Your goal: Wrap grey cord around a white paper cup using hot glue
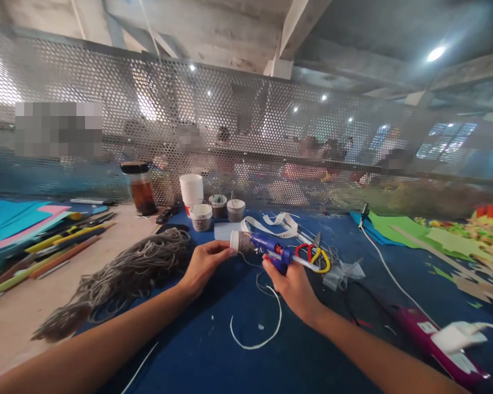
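My left hand (205,265) pinches the white rim of a small cup (241,241) lying on its side, its body wrapped in grey cord. In my right hand (293,284) is a blue glue gun (271,249), its nozzle end close to the wrapped cup. Whether the nozzle touches the cord cannot be made out. A thin strand of grey cord (252,264) trails from the cup toward the blue table surface. Left of my left hand lies a large bundle of grey cord (135,265).
Behind the hands stand small cups (201,217), stacked white cups (191,191) and a jar (141,189). Scissors (321,260) and white tape (285,224) lie beyond the glue gun. A power strip (439,345) is at right. Pens (57,241) lie left. People appear behind the mesh.
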Demonstrator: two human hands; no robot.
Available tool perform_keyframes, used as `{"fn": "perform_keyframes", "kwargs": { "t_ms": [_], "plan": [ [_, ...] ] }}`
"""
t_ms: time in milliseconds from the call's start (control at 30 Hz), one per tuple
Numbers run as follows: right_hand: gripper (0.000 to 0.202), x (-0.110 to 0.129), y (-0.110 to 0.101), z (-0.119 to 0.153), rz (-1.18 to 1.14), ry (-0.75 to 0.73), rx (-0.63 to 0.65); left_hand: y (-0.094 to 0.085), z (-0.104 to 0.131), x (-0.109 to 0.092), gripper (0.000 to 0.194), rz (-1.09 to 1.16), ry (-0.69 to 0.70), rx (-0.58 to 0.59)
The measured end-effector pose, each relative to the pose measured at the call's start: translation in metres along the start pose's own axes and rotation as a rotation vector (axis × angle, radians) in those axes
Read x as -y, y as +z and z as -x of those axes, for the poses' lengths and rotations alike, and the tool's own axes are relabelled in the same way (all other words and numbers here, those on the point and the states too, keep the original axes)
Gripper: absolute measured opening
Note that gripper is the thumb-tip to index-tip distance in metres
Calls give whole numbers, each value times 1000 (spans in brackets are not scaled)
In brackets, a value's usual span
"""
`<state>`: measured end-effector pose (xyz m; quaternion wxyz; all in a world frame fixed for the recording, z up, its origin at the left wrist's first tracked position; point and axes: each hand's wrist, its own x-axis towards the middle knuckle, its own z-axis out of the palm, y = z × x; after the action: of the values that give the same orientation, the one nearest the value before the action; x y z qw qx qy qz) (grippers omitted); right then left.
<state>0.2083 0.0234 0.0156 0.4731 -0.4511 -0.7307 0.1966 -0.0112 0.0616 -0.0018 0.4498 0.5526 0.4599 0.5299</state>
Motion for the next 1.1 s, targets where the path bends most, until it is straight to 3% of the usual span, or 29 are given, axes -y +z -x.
{"fn": "perform_keyframes", "kwargs": {
  "t_ms": [167, 233, 533, 1100],
  "plan": [
    [33, -2, 5, 9, 13, 218, 216, -3, -1, 3, 27, -26, 9, 12],
    [35, -3, 6, 12, 7, 256, 239, -3, -1, 4, 27, -26, 5, 18],
    [26, -6, 8, 12, 165, 52, 198, 2, -1, -2, 23, -83, -8, 41],
    [26, -9, 7, 8, 248, 43, 174, 2, 1, 0, 24, -94, 9, 56]
  ]
}}
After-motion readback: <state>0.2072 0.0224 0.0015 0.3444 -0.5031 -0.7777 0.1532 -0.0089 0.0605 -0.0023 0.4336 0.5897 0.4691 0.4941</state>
